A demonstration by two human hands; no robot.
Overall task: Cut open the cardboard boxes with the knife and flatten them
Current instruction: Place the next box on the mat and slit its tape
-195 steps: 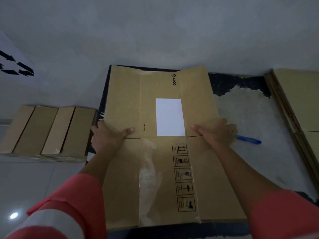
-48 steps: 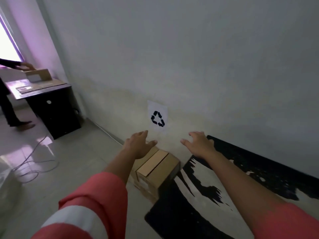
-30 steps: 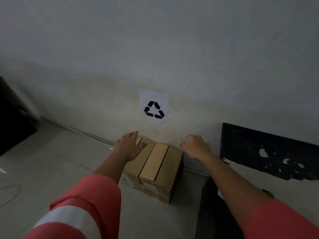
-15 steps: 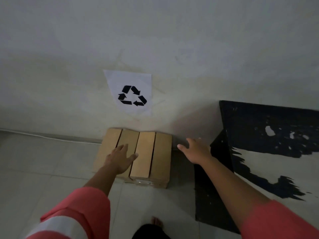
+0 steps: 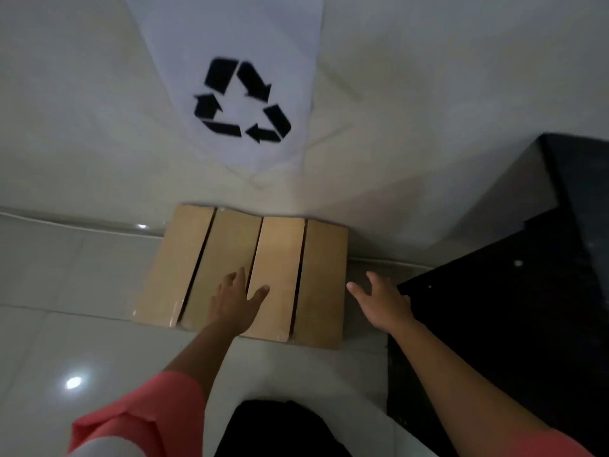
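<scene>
Head view: four narrow, matte brown cardboard boxes stand side by side on the glossy tiled floor, against the wall, directly beneath and ahead of your hands. Your left hand is palm down with its fingers spread over the gap between the second and third box; contact cannot be confirmed. Your right hand, likewise spread and holding nothing, hovers just right of the outermost box, at the edge of a black mat. A white recycling sign hangs beyond your fingertips.
</scene>
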